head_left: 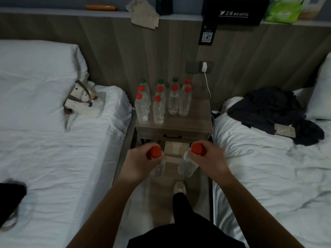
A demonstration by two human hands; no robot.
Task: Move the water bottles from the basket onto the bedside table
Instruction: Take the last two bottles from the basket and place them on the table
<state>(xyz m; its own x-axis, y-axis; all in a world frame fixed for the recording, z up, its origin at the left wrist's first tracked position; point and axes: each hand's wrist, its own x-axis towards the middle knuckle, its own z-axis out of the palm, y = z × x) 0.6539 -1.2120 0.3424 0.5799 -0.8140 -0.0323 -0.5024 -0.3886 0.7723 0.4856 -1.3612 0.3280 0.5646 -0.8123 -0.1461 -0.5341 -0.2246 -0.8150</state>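
Note:
My left hand (138, 162) grips a clear water bottle (159, 167) with a red cap by its neck. My right hand (208, 161) holds another red-capped bottle (188, 166) the same way. Both bottles hang in the aisle, just in front of and below the wooden bedside table (189, 122). Several bottles (162, 102) with red and green caps stand in rows on the left and middle of the tabletop. No basket is in view.
White beds flank the aisle left (53, 149) and right (268, 167). A small tote bag (81, 97) lies on the left bed, dark clothes (272, 111) on the right. A charger cable (207, 85) hangs by the table's right rear. My foot (179, 187) is below the bottles.

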